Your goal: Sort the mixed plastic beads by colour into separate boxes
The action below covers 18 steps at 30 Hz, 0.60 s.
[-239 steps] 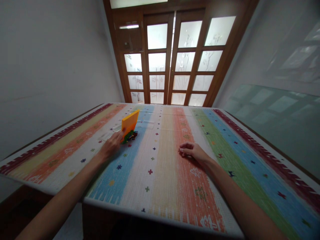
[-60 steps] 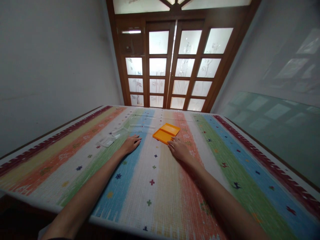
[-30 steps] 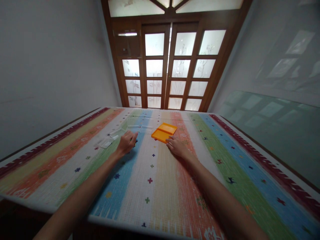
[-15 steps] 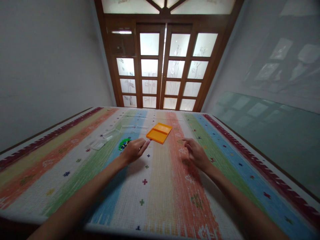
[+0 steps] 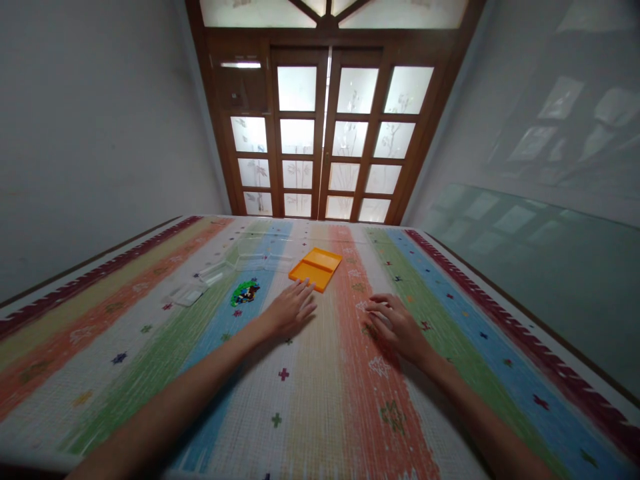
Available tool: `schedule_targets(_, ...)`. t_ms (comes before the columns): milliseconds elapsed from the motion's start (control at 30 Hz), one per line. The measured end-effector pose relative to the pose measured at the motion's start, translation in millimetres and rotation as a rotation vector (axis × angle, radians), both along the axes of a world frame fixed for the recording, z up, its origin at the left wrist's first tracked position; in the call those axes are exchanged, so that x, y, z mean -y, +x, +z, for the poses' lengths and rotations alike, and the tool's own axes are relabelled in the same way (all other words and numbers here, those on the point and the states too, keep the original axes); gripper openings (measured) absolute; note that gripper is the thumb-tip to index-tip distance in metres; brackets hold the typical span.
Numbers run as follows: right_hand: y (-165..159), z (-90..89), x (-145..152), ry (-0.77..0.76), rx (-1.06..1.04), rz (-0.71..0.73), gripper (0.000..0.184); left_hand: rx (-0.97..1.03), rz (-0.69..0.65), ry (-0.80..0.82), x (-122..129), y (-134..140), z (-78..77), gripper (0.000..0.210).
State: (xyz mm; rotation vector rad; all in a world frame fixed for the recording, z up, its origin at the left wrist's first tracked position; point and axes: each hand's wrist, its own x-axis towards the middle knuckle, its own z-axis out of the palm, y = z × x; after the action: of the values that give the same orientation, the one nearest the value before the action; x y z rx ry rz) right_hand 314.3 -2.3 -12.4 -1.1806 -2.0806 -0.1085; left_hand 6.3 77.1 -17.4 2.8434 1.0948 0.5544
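Observation:
An orange two-part case (image 5: 316,270) lies opened out flat on the striped tablecloth (image 5: 325,373). My left hand (image 5: 290,308), fingers spread and holding nothing, is at the case's near edge; whether the fingertips touch it I cannot tell. To the left of that hand sits a small heap of green, black and other coloured pieces (image 5: 245,293), too small to name. My right hand (image 5: 395,325) is over the red stripe, right of the case, its fingers apart and slightly bent with nothing in them.
Clear plastic trays or packaging (image 5: 187,293) lie on the left, behind the coloured heap. Beyond the table's far edge stand wooden doors (image 5: 325,133) with frosted panes. A glass panel (image 5: 530,260) leans along the right wall.
My left hand has opened from loosely closed to spread fingers and turned palm down near the case. My right hand has lowered slightly toward me, with its fingers spread out.

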Motion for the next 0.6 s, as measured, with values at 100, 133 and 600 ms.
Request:
schedule_targets(100,-0.5,-3.6,1.5,0.017,-0.041,-0.006,0.018,-0.079,0.057,-0.074,-5.7,8.7,-2.7,0.057)
schedule_targets(133,0.2,-4.1,2.4,0.021,-0.047,-0.001,0.018,-0.101,0.077,-0.104,-6.5,10.6,-2.4,0.059)
schedule_targets(600,0.2,-6.2,8.1,-0.013,-0.062,0.004,0.017,-0.151,0.162,-0.181,-8.3,11.9,4.3,0.065)
